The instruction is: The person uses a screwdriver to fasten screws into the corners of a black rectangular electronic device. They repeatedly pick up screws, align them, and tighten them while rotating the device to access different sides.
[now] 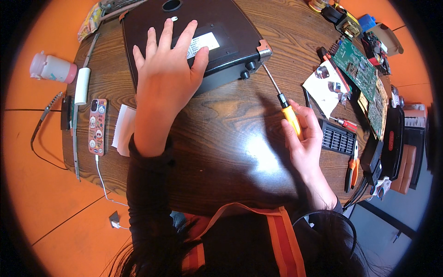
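Working with hands well apart: wrapping the right hand (pixel 305 141) around the yellow handle of a slim screwdriver (pixel 291 119), just left of a black bit tray (pixel 339 137), and spreading the left hand (pixel 168 76) flat, fanning its fingers and gripping nothing, on a dark box (pixel 219 18) lying on the wooden table (pixel 217 152). Aiming the shaft forward and leftward at the near right corner, next to a copper-coloured corner guard (pixel 264 48) and two black knobs (pixel 250 66). Perhaps touching the edge under the guard, perhaps stopping just short: too small to tell. For sound work, should be lining up the shaft straight with the spot being worked, not prying sideways against the guard. Should be pushing inward before twisting, and leaning on the left palm enough to be stopping the box from sliding. Should be leaving those fingers clear of a slipping tip. Farther off, covering part of a white label (pixel 206 42) with that hand; beyond the fingertips, leaving a round opening (pixel 172 5) uncovered.
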A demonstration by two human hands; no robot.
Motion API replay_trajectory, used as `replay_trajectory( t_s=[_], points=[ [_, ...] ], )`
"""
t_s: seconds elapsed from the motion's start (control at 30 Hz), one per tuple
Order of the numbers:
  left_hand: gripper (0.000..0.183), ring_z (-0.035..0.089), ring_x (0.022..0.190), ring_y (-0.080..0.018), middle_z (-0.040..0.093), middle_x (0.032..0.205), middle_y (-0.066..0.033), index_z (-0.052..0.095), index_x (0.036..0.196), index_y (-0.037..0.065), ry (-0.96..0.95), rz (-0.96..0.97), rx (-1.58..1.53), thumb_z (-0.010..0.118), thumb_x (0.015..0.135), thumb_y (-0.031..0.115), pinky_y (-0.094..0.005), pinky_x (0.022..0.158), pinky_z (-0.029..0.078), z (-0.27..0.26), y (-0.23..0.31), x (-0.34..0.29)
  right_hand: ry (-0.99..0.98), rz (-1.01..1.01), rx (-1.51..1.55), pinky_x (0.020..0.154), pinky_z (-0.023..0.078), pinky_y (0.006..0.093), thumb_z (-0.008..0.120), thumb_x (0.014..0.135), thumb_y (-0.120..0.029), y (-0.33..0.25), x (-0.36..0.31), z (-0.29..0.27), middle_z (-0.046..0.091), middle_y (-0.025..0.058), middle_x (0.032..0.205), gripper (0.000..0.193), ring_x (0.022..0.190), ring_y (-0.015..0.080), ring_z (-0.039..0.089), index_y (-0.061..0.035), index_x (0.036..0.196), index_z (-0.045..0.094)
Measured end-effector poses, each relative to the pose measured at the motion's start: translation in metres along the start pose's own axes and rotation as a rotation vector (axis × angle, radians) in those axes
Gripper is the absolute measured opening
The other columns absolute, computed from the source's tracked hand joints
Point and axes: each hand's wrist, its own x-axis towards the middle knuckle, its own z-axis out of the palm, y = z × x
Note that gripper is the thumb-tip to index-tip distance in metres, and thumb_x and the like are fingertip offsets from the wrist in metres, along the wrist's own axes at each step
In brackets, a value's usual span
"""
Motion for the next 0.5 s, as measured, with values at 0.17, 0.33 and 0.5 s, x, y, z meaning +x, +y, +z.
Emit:
replay_trajectory(
  t_s=[0.17,0.33,0.5],
  points=[
    [0.045,0.033,0.127,-0.0418,0.038,0.138,-0.0177,0.045,0.132,0.025,-0.021,-0.004,0.01,0.044,0.089,0.039,-0.0578,0.103,0.022,0.0,0.0,-0.001,0.06,-0.206,-0.177,0.088,0.047,0.0305,0.063,0.079,0.001,0.005,0.005,-0.001,0.062,0.0167,0.108,0.027,0.104,0.0276,0.06,0.0015,0.105,0.056],
    [0.047,0.037,0.125,-0.0424,0.043,0.134,-0.0193,0.049,0.129,0.021,0.022,0.011,0.0,0.047,0.087,0.042,-0.06,0.101,0.024,0.0,-0.001,0.0,0.115,-0.336,-0.45,0.066,0.051,0.029,0.063,0.078,0.003,-0.002,0.007,-0.004,0.061,0.0107,0.084,0.033,0.076,0.0226,0.064,-0.0045,0.11,0.06],
    [0.047,0.035,0.126,-0.0423,0.041,0.136,-0.0188,0.049,0.129,0.022,0.006,0.006,-0.01,0.047,0.087,0.042,-0.0605,0.101,0.023,0.001,-0.002,0.0,0.134,-0.373,-0.64,0.051,0.048,0.0317,0.063,0.077,0.003,-0.019,0.002,0.0,0.052,0.0074,0.07,0.038,0.059,0.0199,0.059,-0.0095,0.113,0.061]
  ],
)
